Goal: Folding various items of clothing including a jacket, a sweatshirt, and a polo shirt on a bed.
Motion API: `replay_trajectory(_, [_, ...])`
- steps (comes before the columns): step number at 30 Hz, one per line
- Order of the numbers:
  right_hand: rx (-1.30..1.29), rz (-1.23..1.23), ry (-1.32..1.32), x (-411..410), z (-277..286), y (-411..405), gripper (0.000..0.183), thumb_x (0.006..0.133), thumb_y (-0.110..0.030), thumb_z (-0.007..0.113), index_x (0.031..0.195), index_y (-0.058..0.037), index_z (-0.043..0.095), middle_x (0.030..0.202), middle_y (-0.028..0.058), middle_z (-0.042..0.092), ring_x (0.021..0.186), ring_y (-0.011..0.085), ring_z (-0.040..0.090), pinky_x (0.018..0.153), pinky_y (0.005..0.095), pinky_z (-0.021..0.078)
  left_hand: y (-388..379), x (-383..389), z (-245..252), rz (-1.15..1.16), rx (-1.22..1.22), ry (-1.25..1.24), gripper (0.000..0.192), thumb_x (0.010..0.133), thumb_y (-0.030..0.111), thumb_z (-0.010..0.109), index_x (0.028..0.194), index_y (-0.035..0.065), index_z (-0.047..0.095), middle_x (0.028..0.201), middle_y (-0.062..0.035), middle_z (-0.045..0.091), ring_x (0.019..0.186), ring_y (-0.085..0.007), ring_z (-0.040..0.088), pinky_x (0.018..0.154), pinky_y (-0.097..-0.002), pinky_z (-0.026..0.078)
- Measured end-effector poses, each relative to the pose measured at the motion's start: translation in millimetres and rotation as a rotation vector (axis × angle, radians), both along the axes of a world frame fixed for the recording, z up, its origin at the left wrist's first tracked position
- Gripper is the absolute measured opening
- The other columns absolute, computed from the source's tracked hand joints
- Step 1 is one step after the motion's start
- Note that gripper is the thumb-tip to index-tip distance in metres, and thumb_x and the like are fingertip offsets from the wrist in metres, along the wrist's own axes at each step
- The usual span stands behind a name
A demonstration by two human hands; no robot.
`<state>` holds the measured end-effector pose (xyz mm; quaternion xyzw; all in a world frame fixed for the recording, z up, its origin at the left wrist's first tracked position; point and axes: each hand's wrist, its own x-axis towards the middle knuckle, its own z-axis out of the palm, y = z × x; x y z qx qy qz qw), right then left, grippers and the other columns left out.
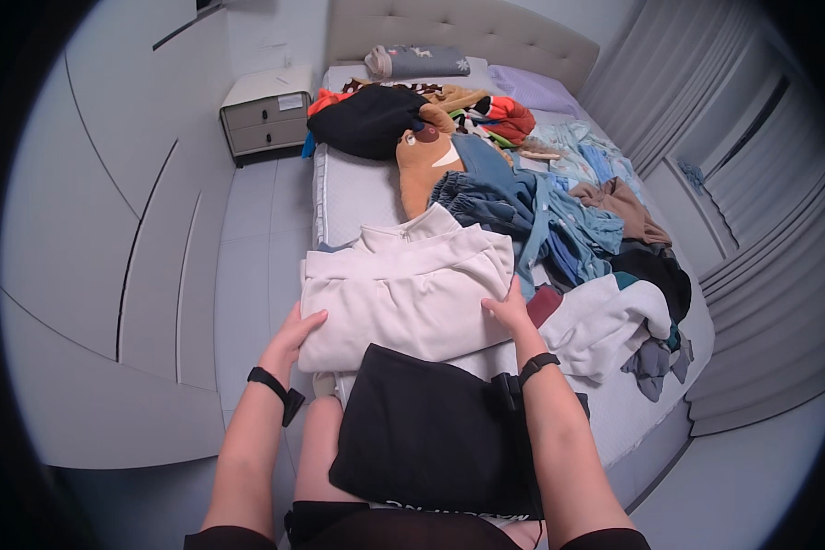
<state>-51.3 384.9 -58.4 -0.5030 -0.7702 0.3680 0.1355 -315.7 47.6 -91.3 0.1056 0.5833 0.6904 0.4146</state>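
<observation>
A cream sweatshirt (399, 302), folded over with its collar and hem towards the headboard, lies at the near edge of the bed. My left hand (304, 330) grips its left side, thumb on top and fingers beneath. At its right side my right hand (509, 309) has the cloth between thumb and hidden fingers. A black cloth item (426, 426) with white lettering rests over my lap, just below the sweatshirt. Right of my right hand lie a white fleece garment (605, 323) and a dark red piece of cloth (544, 305).
Beyond the sweatshirt, blue denim clothing (488, 199), a brown bear-shaped plush (416, 172), a black garment (368, 120) and a brown garment (622, 206) are heaped on the bed. A nightstand (265, 117) stands at the far left, wardrobe doors (103, 240) nearer, and grey curtains (777, 330) at right.
</observation>
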Motion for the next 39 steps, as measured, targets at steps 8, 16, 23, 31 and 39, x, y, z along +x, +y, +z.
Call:
replay_trajectory(8, [0.464,-0.002,0.112,-7,43,-21,0.041,0.073,-0.016,0.063,0.113,-0.0080,0.056,0.117,0.0180,0.057,0.113,0.0400,0.050,0.091,0.0462,0.0418,57,-6,45,0.117,0.121,0.244,0.055,0.078,0.001,0.061,0.130,-0.0002,0.044,0.115,-0.0127,0.060,0.106,-0.0210,0.057,0.091,-0.0334,0.047])
replay_trajectory(16, [0.454,0.077,0.820,84,223,-49,0.036,0.075,-0.001,0.054,0.111,0.0021,0.050,0.107,0.0139,0.061,0.097,0.0219,0.060,0.088,0.0334,0.0457,32,12,259,-0.005,0.416,0.586,0.043,0.082,0.000,0.058,0.123,-0.0001,0.049,0.112,-0.0098,0.061,0.100,-0.0162,0.059,0.088,-0.0294,0.048])
replay_trajectory(23, [0.087,-0.087,0.791,265,215,-149,0.049,0.073,0.004,0.047,0.122,0.0035,0.047,0.113,0.0137,0.060,0.099,0.0190,0.060,0.084,0.0316,0.0497,-22,118,229,-0.351,0.374,0.401,0.042,0.078,-0.002,0.060,0.120,-0.0006,0.052,0.112,-0.0081,0.063,0.099,-0.0154,0.061,0.088,-0.0294,0.049])
replay_trajectory(31, [-0.037,-0.392,0.066,329,28,-219,0.058,0.080,-0.029,0.058,0.128,-0.0005,0.042,0.125,0.0282,0.051,0.114,0.0421,0.051,0.094,0.0444,0.0419,-58,173,-15,-0.241,-0.295,0.602,0.048,0.079,0.021,0.070,0.119,0.0001,0.055,0.106,-0.0146,0.063,0.100,-0.0207,0.058,0.089,-0.0321,0.045])
replay_trajectory(39, [0.209,-0.518,-0.072,361,-23,-203,0.077,0.071,-0.043,0.070,0.128,0.0021,0.042,0.124,0.0264,0.054,0.107,0.0401,0.056,0.093,0.0428,0.0443,-93,159,-45,-0.422,-0.057,-0.069,0.062,0.088,0.042,0.061,0.118,-0.0123,0.053,0.111,-0.0152,0.063,0.098,-0.0214,0.060,0.085,-0.0319,0.048])
